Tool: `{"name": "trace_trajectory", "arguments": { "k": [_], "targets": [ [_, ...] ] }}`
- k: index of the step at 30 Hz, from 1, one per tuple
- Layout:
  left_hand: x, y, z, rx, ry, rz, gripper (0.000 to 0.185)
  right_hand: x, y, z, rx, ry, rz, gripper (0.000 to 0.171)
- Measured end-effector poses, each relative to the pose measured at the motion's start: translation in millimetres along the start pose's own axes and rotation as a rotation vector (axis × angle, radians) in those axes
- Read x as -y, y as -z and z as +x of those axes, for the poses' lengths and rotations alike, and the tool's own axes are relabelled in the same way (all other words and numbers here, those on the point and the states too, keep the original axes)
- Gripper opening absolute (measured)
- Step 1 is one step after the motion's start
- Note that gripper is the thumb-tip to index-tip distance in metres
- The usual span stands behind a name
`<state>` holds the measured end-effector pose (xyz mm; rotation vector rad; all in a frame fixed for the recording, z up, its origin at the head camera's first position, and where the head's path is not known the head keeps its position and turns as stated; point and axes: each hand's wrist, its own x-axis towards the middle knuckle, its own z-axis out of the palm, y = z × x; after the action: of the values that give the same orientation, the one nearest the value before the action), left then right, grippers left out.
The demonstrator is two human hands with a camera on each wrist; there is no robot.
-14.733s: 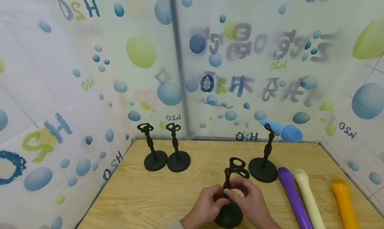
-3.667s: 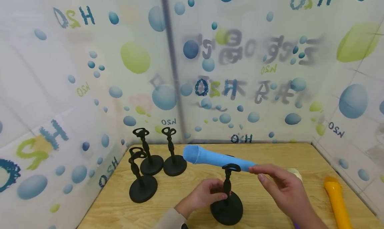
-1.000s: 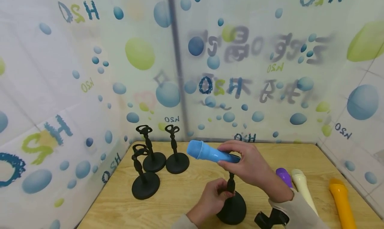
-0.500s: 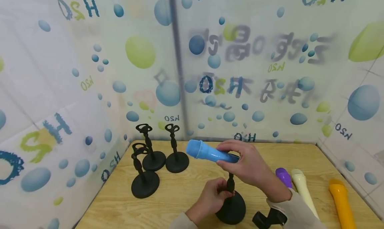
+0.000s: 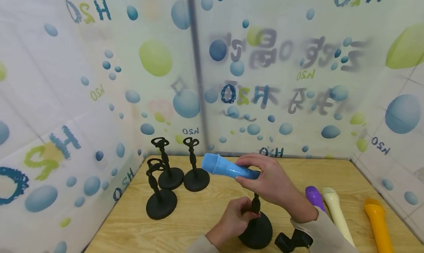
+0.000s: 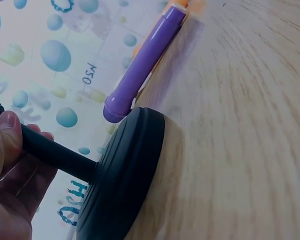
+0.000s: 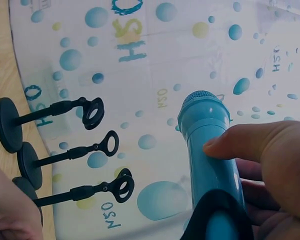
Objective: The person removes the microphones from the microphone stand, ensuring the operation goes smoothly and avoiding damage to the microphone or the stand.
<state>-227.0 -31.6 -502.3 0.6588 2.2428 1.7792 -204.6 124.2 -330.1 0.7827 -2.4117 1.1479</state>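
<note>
My right hand [image 5: 273, 179] grips a blue toy microphone [image 5: 225, 167], its head pointing left and slightly up. In the right wrist view the thumb lies along the microphone's body, and the black clip ring [image 7: 215, 200] of a tabletop stand encircles its lower part. That stand's round base [image 5: 256, 232] rests on the table. My left hand [image 5: 233, 218] holds the stand's pole [image 6: 60, 155] between thumb and fingers, above the base. In the head view the right hand hides most of the clip.
Three black microphone stands [image 5: 161, 204] stand at the left of the wooden table [image 5: 195, 223]. Lying at the right are a purple microphone [image 5: 313, 196], a cream one [image 5: 336, 208] and an orange one [image 5: 377, 221]. Patterned curtains [image 5: 155, 58] enclose the back and sides.
Earlier, both hands worked on a stand that now stands at left, with the blue microphone on another stand. The right hand has since moved from the microphone's tail to its body; lately it shifts slightly left.
</note>
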Motion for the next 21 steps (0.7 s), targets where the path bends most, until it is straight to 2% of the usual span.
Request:
{"name": "trace_trajectory", "arguments": {
  "k": [3,10,14,21],
  "targets": [
    [1.5,-1.6,-0.2,0.007,-0.027,-0.012,0.011,2,-2,3,0.002,0.002,0.008,0.029],
    [3.8,-0.4,-0.3,0.020,-0.030,-0.021,0.010,6,-5,8,0.004,-0.007,0.011,0.028],
    [5.6,1.4,0.0,0.029,-0.055,-0.018,0.009,9,-6,12,0.022,-0.023,0.015,0.028],
    [1.6,0.8,-1.2,0.014,-0.076,-0.040,0.008,14,-9,17,0.030,-0.033,0.012,0.028]
  ]
}}
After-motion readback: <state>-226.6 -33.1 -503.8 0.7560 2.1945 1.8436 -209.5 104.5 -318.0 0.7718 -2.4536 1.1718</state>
